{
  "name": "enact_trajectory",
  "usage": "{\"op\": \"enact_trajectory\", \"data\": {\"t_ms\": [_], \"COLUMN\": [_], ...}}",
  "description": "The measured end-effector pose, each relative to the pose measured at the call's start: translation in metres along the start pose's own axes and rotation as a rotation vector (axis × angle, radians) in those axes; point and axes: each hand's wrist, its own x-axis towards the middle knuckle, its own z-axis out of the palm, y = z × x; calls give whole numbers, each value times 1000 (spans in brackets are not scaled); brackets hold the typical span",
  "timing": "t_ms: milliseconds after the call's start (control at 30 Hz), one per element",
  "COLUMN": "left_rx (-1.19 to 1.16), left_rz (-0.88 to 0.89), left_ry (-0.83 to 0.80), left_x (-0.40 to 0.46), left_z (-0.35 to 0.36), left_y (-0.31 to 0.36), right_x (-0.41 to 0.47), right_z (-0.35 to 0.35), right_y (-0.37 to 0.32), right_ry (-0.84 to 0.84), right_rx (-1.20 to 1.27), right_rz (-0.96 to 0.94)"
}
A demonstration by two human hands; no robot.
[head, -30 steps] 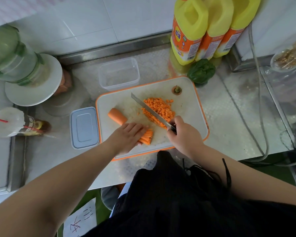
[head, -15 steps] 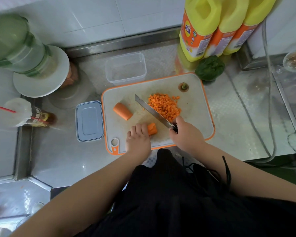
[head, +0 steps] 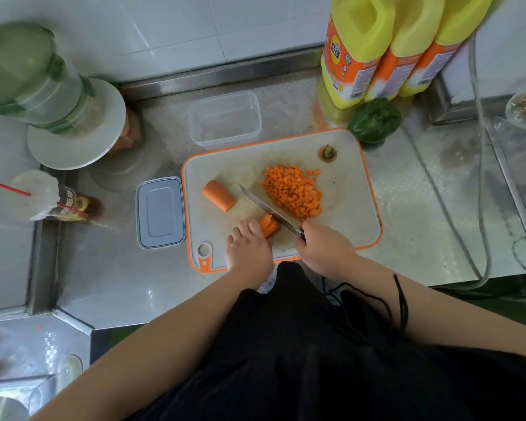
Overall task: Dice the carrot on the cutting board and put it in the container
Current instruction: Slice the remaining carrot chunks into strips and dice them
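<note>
Two hands at work on carrot sticks (head: 269,225).
Left hand (head: 248,249) pressed fingertips on sticks; right hand (head: 324,249) gripped knife (head: 268,209), blade just beyond left fingertips.

My left hand (head: 247,250) lies palm down, fingers together and pressing the carrot sticks (head: 269,225). My right hand (head: 324,248) is curled round the knife (head: 268,210) handle. Both forearms reach forward, bare, converging toward the sticks.
</note>
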Motion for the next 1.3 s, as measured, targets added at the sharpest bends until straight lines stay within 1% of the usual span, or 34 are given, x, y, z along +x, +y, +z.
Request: {"op": "enact_trajectory", "data": {"t_ms": [167, 233, 333, 433, 567, 667, 800, 933, 1000, 1133, 1200, 1300], "left_rx": [-81, -99, -85, -96, -292, -358, -469, -552, -549, -414, -390, -423], "left_rz": [-165, -187, -155, -128, -49, -31, 23, 83, 141, 315, 342, 337], "left_ry": [-188, -153, -115, -37, 41, 91, 220, 347, 436, 569, 608, 639], "left_x": [2, 6, 4, 2, 1, 1, 2, 1, 3, 10, 14, 18], "left_z": [-8, -7, -12, -11, -1, 6, 13, 20, 26, 41, 45, 48], "left_y": [11, 13, 9, -1, -12, -17, -18, -19, -21, -23, -22, -20], "right_x": [6, 8, 11, 9, 5, 4, 4, 4, 4, 1, -1, -7], "right_z": [0, -3, -7, -8, -4, -1, -2, -4, -5, -7, -8, -9], "right_y": [-4, -4, -1, 3, 2, 0, -3, -8, -8, -8, -6, -4], "right_ry": [-19, -11, 16, 3, -13, -22, -42, -96, -94, -101, -97, -58], "right_rx": [5, 4, -4, -12, -18, -8, -3, 9, 43, 72, 58, 23], "right_rz": [-24, -34, -33, -17, 5, 26, 31, 42, 66, 96, 92, 67]}}
